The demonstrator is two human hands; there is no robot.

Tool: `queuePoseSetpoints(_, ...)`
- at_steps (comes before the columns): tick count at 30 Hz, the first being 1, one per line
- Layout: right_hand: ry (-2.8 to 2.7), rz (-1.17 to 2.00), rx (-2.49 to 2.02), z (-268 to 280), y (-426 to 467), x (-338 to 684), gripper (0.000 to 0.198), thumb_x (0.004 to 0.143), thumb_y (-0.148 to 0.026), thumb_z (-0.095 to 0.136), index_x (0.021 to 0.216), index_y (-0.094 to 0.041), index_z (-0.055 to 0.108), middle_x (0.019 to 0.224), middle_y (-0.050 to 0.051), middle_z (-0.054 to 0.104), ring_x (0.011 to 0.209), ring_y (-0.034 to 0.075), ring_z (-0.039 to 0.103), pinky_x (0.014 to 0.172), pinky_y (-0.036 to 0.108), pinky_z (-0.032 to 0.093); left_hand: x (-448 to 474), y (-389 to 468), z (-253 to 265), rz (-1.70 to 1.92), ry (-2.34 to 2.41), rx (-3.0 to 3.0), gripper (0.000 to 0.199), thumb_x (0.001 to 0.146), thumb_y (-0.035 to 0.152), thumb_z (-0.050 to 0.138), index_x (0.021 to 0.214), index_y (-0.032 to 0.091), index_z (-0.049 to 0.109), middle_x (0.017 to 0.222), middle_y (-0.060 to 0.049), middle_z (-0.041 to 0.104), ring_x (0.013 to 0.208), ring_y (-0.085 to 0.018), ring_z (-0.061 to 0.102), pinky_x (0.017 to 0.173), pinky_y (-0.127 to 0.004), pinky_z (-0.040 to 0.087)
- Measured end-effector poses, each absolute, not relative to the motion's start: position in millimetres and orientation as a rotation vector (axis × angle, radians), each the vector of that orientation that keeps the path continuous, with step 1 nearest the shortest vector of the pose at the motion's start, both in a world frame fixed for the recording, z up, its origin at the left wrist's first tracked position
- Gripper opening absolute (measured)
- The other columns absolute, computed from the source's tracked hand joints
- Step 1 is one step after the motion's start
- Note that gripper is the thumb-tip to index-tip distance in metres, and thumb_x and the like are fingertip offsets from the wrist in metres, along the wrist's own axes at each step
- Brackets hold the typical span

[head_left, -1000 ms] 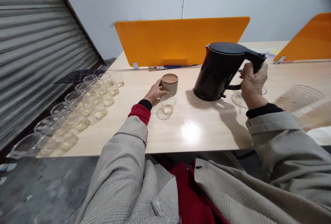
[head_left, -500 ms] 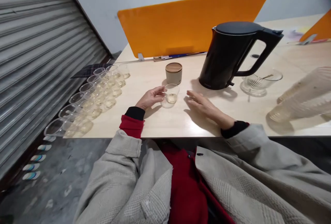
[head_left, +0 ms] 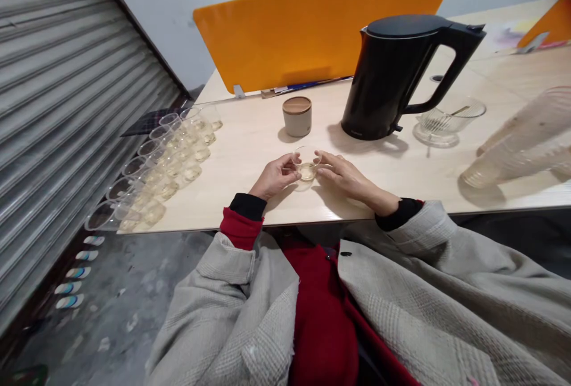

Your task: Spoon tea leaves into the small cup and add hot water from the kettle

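A clear plastic cup (head_left: 307,167) with a little pale liquid in its bottom stands between my two hands near the table's front. Thumb and fingers of my left hand (head_left: 277,175) close on its left side. The fingertips of my right hand (head_left: 341,175) meet its right side. Just behind the cup is a grey canister (head_left: 297,119) with a wooden lid. To the right of the canister stands a black electric kettle (head_left: 379,79), its handle pointing right.
Rows of clear cups (head_left: 172,157) with pale liquid fill the table's left end. A ribbed glass bowl (head_left: 450,121) holding a thin stick stands right of the kettle. Stacked clear cups (head_left: 517,142) lie at the far right. An orange divider (head_left: 312,29) runs behind.
My right hand has moved left to the cup and now touches it. The left hand and the cup have shifted slightly right. The camera view has tilted a little.
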State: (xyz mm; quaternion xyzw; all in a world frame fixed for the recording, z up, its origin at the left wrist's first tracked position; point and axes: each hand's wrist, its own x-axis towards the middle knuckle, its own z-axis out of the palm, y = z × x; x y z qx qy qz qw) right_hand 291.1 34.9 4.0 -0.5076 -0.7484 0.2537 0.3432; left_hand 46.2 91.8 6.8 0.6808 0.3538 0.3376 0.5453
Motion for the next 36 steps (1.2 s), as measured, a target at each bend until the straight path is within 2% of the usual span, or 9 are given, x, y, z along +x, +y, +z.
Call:
queuePoseSetpoints(6, -1.904, 0.706, -1.310, -1.0, 32.1, 292.4, 0.060, 0.100, -0.042, 0.060, 0.157, -0.024, 0.053, 0.143, 0.014, 0.068, 0.134, 0.032, 0.063, 0.115, 0.055, 0.051, 47.1, 90.6, 7.8, 0.803, 0.849, 1.614, 0.066, 0.071, 0.036, 0.089, 0.130, 0.014, 0.070, 0.121, -0.012, 0.071, 0.097, -0.019, 0.065, 0.090, -0.036, 0.053)
queuePoseSetpoints(17, -1.927, 0.661, -1.319, -4.5, 31.6, 293.8, 0.064, 0.097, -0.042, 0.064, 0.157, -0.024, 0.053, 0.141, 0.014, 0.069, 0.131, 0.033, 0.064, 0.114, 0.057, 0.051, 41.2, 96.0, 4.0, 0.807, 0.790, 1.619, 0.072, 0.070, 0.035, 0.091, 0.137, 0.018, 0.069, 0.130, -0.015, 0.068, 0.108, -0.023, 0.064, 0.096, -0.041, 0.052)
queuePoseSetpoints(25, -1.879, 0.724, -1.302, -0.2, 31.9, 289.6, 0.064, 0.095, -0.043, 0.063, 0.154, -0.021, 0.054, 0.144, 0.016, 0.067, 0.132, 0.033, 0.065, 0.115, 0.055, 0.050, 41.4, 95.9, 4.0, 0.844, 0.810, 1.642, 0.067, 0.073, 0.027, 0.084, 0.137, 0.017, 0.069, 0.133, -0.015, 0.069, 0.110, -0.023, 0.066, 0.095, -0.039, 0.054)
queuePoseSetpoints(29, -1.848, 0.764, -1.271, 2.1, 33.2, 287.2, 0.059, 0.093, -0.043, 0.064, 0.149, -0.022, 0.058, 0.142, 0.015, 0.068, 0.130, 0.032, 0.066, 0.115, 0.054, 0.050, 42.5, 98.0, 1.5, 0.887, 0.823, 1.646, 0.061, 0.075, 0.024, 0.080, 0.134, 0.015, 0.070, 0.131, -0.015, 0.071, 0.113, -0.024, 0.067, 0.100, -0.040, 0.054)
queuePoseSetpoints(36, -1.816, 0.793, -1.242, 0.7, 35.5, 284.3, 0.057, 0.091, -0.042, 0.067, 0.143, -0.020, 0.061, 0.139, 0.015, 0.069, 0.128, 0.032, 0.066, 0.114, 0.052, 0.050, 43.6, 97.7, 2.1, 0.900, 0.823, 1.642, 0.061, 0.077, 0.027, 0.081, 0.136, 0.017, 0.069, 0.141, -0.017, 0.069, 0.124, -0.028, 0.066, 0.105, -0.044, 0.052)
